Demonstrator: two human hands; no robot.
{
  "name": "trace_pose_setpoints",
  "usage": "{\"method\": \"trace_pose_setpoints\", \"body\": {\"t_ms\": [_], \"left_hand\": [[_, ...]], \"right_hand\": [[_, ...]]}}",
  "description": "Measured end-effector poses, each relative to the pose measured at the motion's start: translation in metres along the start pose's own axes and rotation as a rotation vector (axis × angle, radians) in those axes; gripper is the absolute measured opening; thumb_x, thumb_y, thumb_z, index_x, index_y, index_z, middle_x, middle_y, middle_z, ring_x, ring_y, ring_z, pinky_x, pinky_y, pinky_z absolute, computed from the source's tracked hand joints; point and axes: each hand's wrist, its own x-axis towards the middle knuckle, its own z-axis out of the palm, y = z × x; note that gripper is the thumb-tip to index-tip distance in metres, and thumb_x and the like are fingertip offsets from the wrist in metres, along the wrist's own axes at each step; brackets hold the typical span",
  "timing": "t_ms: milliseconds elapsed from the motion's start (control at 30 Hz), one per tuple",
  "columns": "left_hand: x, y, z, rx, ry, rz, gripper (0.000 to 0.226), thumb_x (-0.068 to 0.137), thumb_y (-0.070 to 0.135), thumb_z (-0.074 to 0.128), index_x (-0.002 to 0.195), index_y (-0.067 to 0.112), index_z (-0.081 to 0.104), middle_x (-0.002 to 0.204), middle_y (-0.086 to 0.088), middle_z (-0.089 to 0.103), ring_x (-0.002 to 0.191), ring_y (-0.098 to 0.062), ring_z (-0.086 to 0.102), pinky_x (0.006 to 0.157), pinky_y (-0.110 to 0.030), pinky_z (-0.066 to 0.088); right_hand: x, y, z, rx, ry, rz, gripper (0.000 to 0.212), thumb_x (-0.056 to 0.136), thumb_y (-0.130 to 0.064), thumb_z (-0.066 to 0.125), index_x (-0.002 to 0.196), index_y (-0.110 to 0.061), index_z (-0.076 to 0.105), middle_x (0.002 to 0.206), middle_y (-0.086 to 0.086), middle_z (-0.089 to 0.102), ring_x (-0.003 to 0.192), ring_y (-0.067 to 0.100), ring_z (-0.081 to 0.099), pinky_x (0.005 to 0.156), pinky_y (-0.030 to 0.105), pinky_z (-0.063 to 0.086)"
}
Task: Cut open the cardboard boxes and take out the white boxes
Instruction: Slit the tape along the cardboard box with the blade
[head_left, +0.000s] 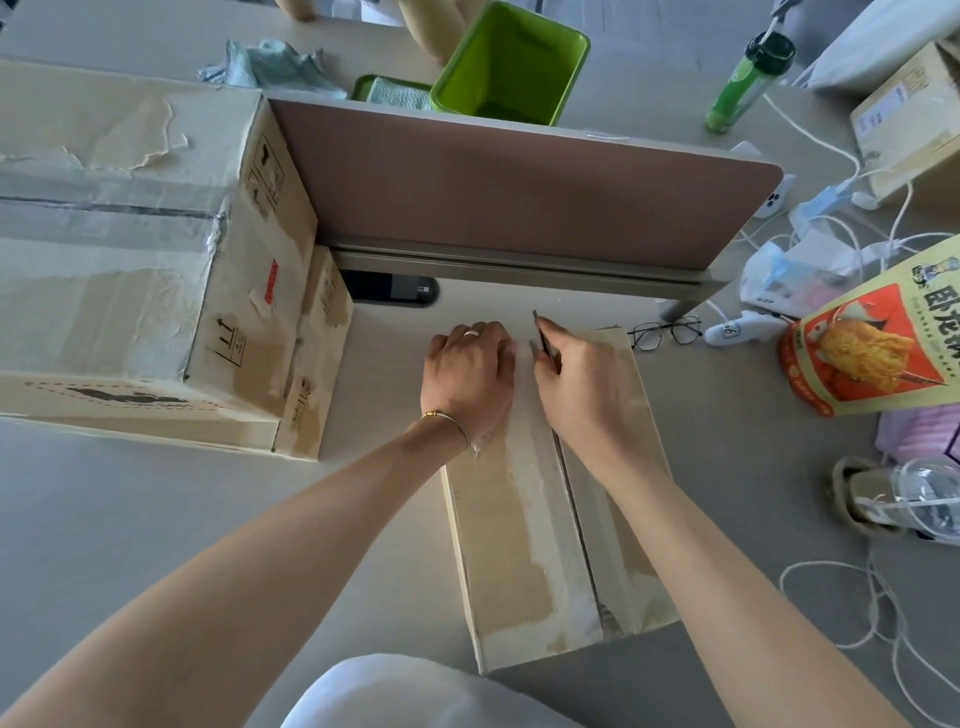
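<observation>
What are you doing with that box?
A person is cutting open a taped cardboard box on the desk. The right hand grips a small cutter at the far end of the tape along the box's middle seam. The left hand presses down on the box top beside it. The box is still closed, so no white box shows yet. Bigger taped boxes wait at the left.

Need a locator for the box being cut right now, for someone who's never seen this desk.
Start at the brown desk divider. Directly in front of it, nearest the person, lies a long narrow cardboard box with a taped centre seam. Unlike the stacked boxes to its left, both hands rest on its far end, the right hand holding a blade.
</observation>
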Motion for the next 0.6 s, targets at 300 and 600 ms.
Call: {"method": "trace_pose_setpoints", "body": {"t_ms": [300, 600], "left_hand": [[0.0, 0.0, -0.001, -0.009, 0.003, -0.004, 0.02, 0.1, 0.032, 0.045, 0.094, 0.02, 0.06, 0.095, 0.002, 0.068, 0.099, -0.026, 0.058, 0.09, -0.04, 0.039], [-0.002, 0.001, -0.002, -0.05, 0.012, -0.002, 0.018, 0.098, 0.031, 0.046, 0.09, 0.02, 0.058, 0.095, 0.001, 0.066, 0.1, -0.028, 0.057, 0.087, -0.04, 0.04]], "right_hand": [[0.004, 0.007, -0.009, 0.053, -0.167, 0.068, 0.042, 0.087, -0.016, 0.062, 0.125, -0.027, 0.073, 0.052, -0.007, 0.049, 0.057, 0.024, 0.051, 0.058, 0.031, 0.045], [0.018, 0.003, -0.019, -0.056, -0.242, 0.041, 0.028, 0.087, -0.022, 0.064, 0.113, -0.025, 0.074, 0.068, -0.002, 0.066, 0.071, 0.026, 0.067, 0.071, 0.035, 0.058]]}}
